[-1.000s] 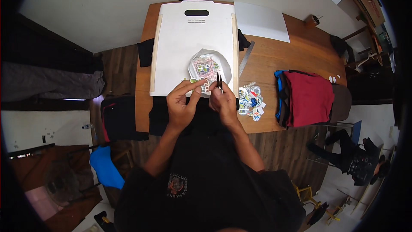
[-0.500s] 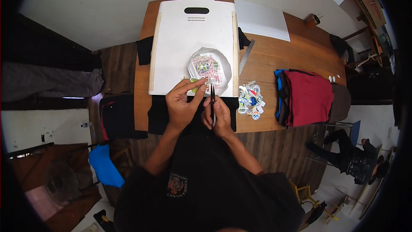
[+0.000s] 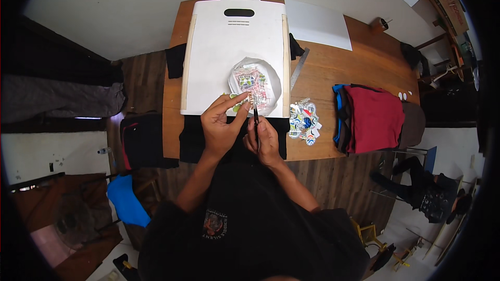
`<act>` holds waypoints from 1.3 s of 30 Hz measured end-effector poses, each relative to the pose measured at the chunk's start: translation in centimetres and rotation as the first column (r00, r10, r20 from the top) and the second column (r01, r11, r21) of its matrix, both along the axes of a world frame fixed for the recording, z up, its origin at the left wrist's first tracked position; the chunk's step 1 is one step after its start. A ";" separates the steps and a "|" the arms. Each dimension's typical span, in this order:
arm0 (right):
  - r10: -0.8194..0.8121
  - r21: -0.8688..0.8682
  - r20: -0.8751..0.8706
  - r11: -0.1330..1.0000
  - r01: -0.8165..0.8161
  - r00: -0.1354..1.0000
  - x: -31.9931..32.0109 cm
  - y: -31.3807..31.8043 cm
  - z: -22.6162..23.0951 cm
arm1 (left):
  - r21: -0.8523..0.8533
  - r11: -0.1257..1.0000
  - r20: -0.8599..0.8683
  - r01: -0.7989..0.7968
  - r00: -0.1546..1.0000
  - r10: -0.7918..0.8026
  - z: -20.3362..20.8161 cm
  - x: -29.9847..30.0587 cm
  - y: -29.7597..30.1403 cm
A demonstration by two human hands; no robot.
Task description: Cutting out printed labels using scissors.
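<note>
Between the thumb and forefinger of my left hand (image 3: 220,127) is a small printed cutout (image 3: 252,99) with brown lettering on clear film. My right hand (image 3: 265,143) is closed around dark scissors (image 3: 255,117), blades pointing away from me at the cutout's right edge. Just beyond both hands, a round whitish container (image 3: 277,84) with a crinkled rim holds loose printed pieces in pink and green. It stands on a white board (image 3: 208,47) with an oval handle slot. Near my left fingertips lies a green printed piece (image 3: 225,97), partly hidden.
Colourful round stickers (image 3: 303,119) lie in a pile right of the board on the wooden table (image 3: 323,67). Beyond them is a folded clothing stack, red on top (image 3: 375,117). A metal ruler (image 3: 299,67) and white sheet (image 3: 317,23) lie farther back. Black fabric (image 3: 195,138) shows under the board.
The scissor blades look closer together now than before. The lettered cutout has shifted and turned slightly in my left fingers. Both hands stay in nearly the same place.
</note>
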State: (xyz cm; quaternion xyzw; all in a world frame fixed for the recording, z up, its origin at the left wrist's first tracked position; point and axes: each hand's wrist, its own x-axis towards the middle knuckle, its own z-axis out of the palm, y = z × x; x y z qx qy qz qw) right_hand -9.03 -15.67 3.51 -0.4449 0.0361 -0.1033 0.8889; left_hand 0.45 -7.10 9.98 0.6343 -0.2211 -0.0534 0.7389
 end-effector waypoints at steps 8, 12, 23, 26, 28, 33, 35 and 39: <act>-0.009 0.060 -0.034 0.998 0.011 0.999 0.0 0.1 0.2 | 0.009 1.000 0.008 -0.012 1.000 0.012 -0.2 0.0 -0.1; -0.015 0.018 0.012 1.000 0.015 1.000 0.1 0.0 0.0 | 0.007 1.000 0.001 -0.010 1.000 0.010 -0.1 0.0 -0.1; -0.019 0.012 0.024 1.000 0.019 1.000 0.2 -0.1 -0.2 | 0.012 1.000 0.001 0.010 1.000 -0.010 -0.1 0.0 0.0; 0.007 -0.022 0.015 1.000 -0.006 1.000 0.3 -0.2 -0.3 | 0.010 1.000 0.010 0.009 1.000 -0.010 -0.1 0.1 0.1; 0.005 -0.025 0.015 1.000 -0.005 1.000 0.3 -0.2 -0.3 | 0.009 1.000 0.007 0.012 1.000 -0.013 -0.1 0.1 0.0; -0.011 0.021 0.020 1.000 0.010 1.000 0.4 -0.1 -0.2 | 0.019 1.000 0.006 0.013 1.000 -0.013 -0.2 0.2 0.2; 0.003 -0.035 0.006 0.999 -0.003 1.000 0.4 -0.2 0.1 | 0.040 0.999 0.002 0.022 1.000 -0.022 -0.4 0.2 0.4; -0.003 -0.021 0.002 1.000 0.003 1.000 0.3 -0.1 -0.1 | 0.042 0.999 0.003 0.002 1.000 -0.002 -0.2 0.2 0.2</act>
